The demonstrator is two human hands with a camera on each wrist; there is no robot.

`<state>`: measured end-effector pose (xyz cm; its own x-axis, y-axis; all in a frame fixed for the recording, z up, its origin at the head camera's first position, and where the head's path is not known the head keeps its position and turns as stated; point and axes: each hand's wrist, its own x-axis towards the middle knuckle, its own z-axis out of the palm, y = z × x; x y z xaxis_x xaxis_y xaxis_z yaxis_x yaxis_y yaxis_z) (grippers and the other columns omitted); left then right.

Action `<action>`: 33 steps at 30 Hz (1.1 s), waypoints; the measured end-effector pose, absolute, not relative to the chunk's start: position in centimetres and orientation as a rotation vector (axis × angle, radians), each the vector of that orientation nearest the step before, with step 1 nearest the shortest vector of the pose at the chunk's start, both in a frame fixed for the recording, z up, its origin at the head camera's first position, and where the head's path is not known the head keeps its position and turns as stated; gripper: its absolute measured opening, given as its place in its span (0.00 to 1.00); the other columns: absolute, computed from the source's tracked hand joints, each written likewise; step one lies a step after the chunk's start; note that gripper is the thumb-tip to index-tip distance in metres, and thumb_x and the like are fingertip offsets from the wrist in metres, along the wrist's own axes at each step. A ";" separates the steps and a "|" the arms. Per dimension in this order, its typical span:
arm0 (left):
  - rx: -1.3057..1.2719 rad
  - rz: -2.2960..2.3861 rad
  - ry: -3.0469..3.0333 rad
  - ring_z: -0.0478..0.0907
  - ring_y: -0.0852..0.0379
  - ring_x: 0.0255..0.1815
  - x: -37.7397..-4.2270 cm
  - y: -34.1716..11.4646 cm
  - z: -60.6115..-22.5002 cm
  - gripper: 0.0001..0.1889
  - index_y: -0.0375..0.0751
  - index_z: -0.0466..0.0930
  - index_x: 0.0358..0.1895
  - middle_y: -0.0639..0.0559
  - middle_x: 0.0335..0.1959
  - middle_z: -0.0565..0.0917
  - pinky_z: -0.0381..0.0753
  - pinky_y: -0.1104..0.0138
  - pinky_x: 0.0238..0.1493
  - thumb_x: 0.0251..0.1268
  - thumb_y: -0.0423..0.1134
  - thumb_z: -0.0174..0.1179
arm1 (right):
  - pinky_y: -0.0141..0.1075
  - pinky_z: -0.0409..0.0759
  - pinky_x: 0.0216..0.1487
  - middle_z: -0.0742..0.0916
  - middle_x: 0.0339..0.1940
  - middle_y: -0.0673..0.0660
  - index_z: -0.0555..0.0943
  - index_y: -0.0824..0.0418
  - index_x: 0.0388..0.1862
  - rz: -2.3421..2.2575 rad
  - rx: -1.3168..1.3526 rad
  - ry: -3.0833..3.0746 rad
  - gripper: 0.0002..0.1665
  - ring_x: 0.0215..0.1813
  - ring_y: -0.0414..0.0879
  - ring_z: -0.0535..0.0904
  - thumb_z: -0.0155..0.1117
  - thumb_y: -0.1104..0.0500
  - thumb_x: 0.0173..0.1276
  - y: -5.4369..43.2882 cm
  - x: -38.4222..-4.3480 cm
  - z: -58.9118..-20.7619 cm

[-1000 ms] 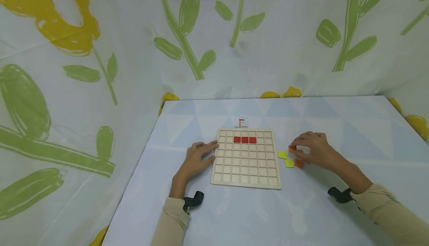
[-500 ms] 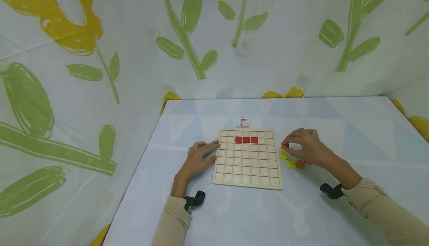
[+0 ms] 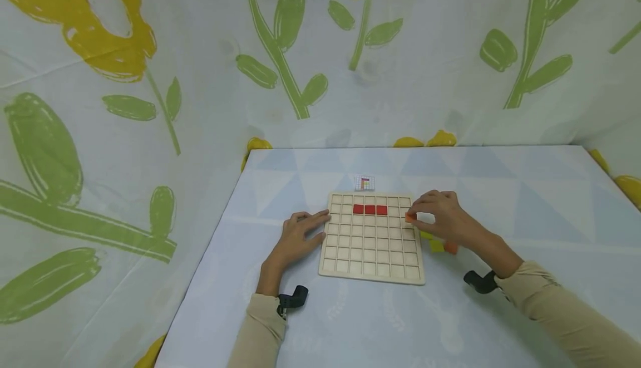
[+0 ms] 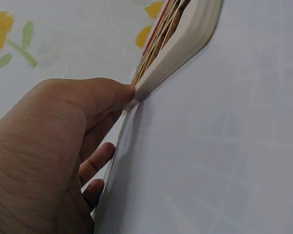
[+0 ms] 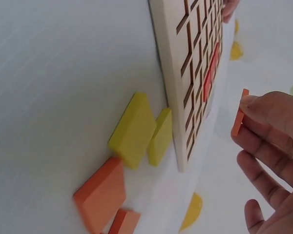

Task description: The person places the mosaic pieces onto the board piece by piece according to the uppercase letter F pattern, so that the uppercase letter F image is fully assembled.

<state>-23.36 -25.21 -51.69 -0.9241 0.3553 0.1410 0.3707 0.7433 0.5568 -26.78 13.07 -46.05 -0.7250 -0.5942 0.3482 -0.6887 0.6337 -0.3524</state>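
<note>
A pale wooden grid board lies flat on the table, with three red square tiles side by side in its second row from the back. My left hand rests at the board's left edge, thumb and fairly straight fingertips touching the rim. Between thumb and fingertips, my right hand pinches an orange square tile, held over the board's right side. Two yellow tiles lie just right of the board, one partly hidden below the right hand in the head view. Loose orange tiles lie beside them.
Behind the board lies a small card printed with a coloured grid pattern. A flower-patterned cloth hangs at the back and sides of the table. Each wrist wears a small black camera.
My right hand has carried the orange tile leftward, from beside the loose tiles to over the board's right edge. The left hand stays in place at the board.
</note>
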 end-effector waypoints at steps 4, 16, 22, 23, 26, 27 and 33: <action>-0.598 -0.914 -2.924 0.62 0.49 0.67 -23.4 -25.2 -51.8 0.24 0.56 0.73 0.72 0.65 0.74 0.67 0.57 0.48 0.60 0.74 0.49 0.56 | 0.59 0.61 0.52 0.88 0.40 0.50 0.90 0.55 0.38 0.681 1.074 -2.661 0.09 0.50 0.54 0.77 0.79 0.61 0.57 12.1 -26.8 -45.8; -0.607 -0.885 -2.918 0.63 0.50 0.67 -23.3 -25.3 -51.8 0.24 0.57 0.73 0.71 0.65 0.74 0.68 0.58 0.49 0.59 0.74 0.49 0.56 | 0.58 0.62 0.53 0.88 0.41 0.51 0.90 0.55 0.38 0.682 1.112 -2.656 0.09 0.51 0.53 0.77 0.79 0.61 0.57 9.6 -27.6 -45.9; -0.610 -0.874 -2.937 0.62 0.50 0.68 -23.4 -25.3 -51.7 0.25 0.57 0.72 0.72 0.66 0.74 0.67 0.58 0.50 0.59 0.75 0.49 0.56 | 0.57 0.61 0.55 0.88 0.42 0.51 0.90 0.55 0.38 0.696 1.110 -2.693 0.09 0.52 0.52 0.77 0.79 0.60 0.58 8.5 -27.9 -46.0; -0.605 -0.867 -2.944 0.62 0.50 0.68 -23.5 -25.3 -51.7 0.25 0.58 0.72 0.72 0.66 0.74 0.66 0.58 0.50 0.59 0.75 0.49 0.55 | 0.57 0.61 0.56 0.88 0.42 0.51 0.90 0.55 0.39 0.698 1.113 -2.694 0.10 0.53 0.52 0.77 0.79 0.60 0.57 8.3 -28.0 -46.0; -0.589 -0.872 -2.947 0.62 0.50 0.68 -23.4 -25.4 -51.8 0.25 0.58 0.72 0.72 0.66 0.74 0.67 0.58 0.50 0.60 0.74 0.49 0.56 | 0.57 0.61 0.56 0.88 0.42 0.50 0.90 0.55 0.39 0.707 1.126 -2.688 0.10 0.53 0.51 0.77 0.79 0.59 0.58 7.5 -28.1 -45.9; -0.583 -0.873 -2.950 0.62 0.50 0.68 -23.4 -25.4 -51.8 0.25 0.58 0.72 0.72 0.66 0.74 0.67 0.58 0.50 0.60 0.74 0.50 0.56 | 0.57 0.61 0.56 0.88 0.42 0.50 0.90 0.55 0.39 0.708 1.134 -2.679 0.10 0.52 0.51 0.77 0.79 0.60 0.58 7.2 -28.1 -46.0; -0.576 -0.894 -2.952 0.62 0.51 0.68 -23.4 -25.3 -51.7 0.25 0.59 0.72 0.72 0.68 0.74 0.66 0.58 0.51 0.60 0.74 0.50 0.56 | 0.58 0.61 0.56 0.88 0.41 0.50 0.90 0.53 0.37 0.703 1.160 -2.659 0.08 0.51 0.50 0.77 0.78 0.60 0.58 5.9 -28.3 -46.3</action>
